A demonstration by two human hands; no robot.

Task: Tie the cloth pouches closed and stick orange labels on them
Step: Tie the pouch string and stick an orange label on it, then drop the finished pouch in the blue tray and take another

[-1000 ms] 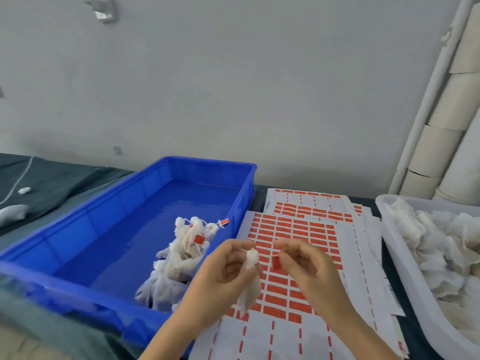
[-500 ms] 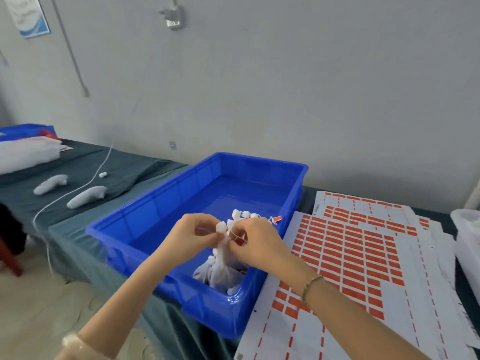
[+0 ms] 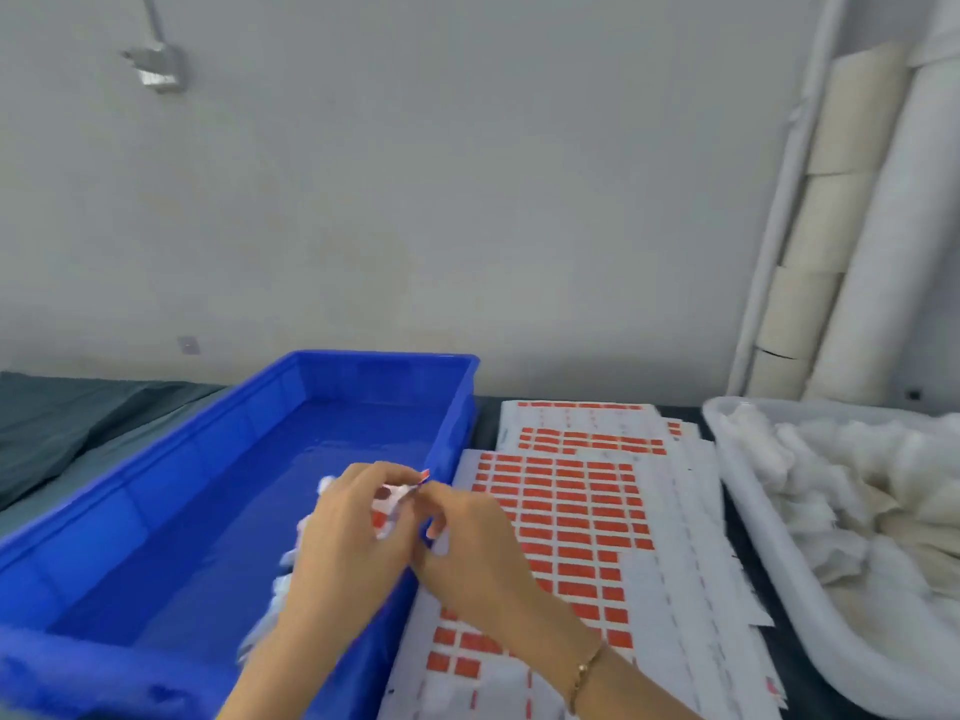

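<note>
Over blue bin [image 3: 384, 357], left hand [image 3: 347, 535], right hand [image 3: 480, 545] pinching pouch [image 3: 390, 504], orange labels [image 3: 571, 511] beside

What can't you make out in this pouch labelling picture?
Head view, motion-blurred:
- the pouch, mostly covered by the left hand and right hand holding it; tied or not, unclear
- the pile of pouches in the blue bin, behind the left forearm
- the white tray, cut by the right edge
</note>
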